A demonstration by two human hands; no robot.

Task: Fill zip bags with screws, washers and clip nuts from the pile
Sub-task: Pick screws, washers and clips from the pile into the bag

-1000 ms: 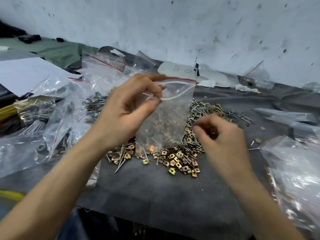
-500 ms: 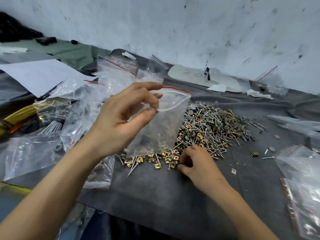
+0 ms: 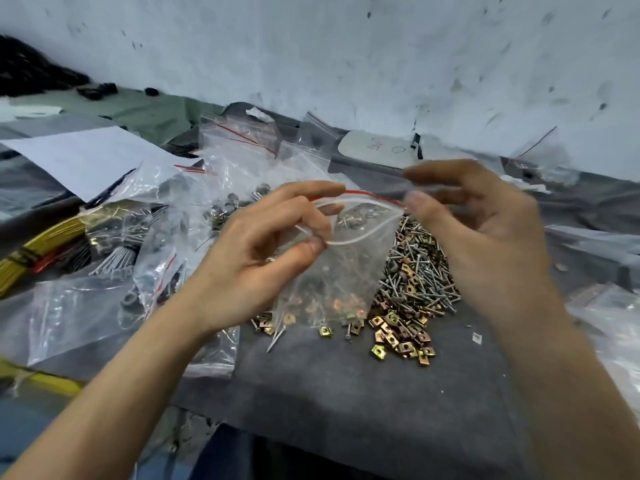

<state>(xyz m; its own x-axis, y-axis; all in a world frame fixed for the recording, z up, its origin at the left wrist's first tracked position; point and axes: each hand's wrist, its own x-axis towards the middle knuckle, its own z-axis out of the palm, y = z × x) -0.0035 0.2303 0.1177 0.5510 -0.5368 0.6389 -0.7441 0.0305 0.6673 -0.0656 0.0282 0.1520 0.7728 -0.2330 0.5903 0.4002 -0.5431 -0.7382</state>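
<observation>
My left hand [image 3: 256,258] pinches the left lip of a clear zip bag [image 3: 339,271] with a red strip, holding its mouth open above the grey cloth [image 3: 346,393]. Clip nuts and a few screws lie in the bag's bottom, and small pieces show just inside its mouth. My right hand [image 3: 485,230] hovers blurred at the bag's right top corner, thumb tip touching it, fingers apart with nothing visible in them. The pile of screws, washers and clip nuts [image 3: 419,282] lies behind and right of the bag, with loose brass clip nuts [image 3: 398,337] at its near edge.
Several zip bags [image 3: 221,168] are heaped on the left over a yellow bundle [image 3: 38,244] and a white sheet [image 3: 86,157]. More clear bags [image 3: 609,323] lie at the right edge. A white wall [image 3: 346,64] closes the back.
My right hand has risen from the clip nuts at the pile's near edge to the bag's right top corner. My left hand kept the bag's mouth open throughout.
</observation>
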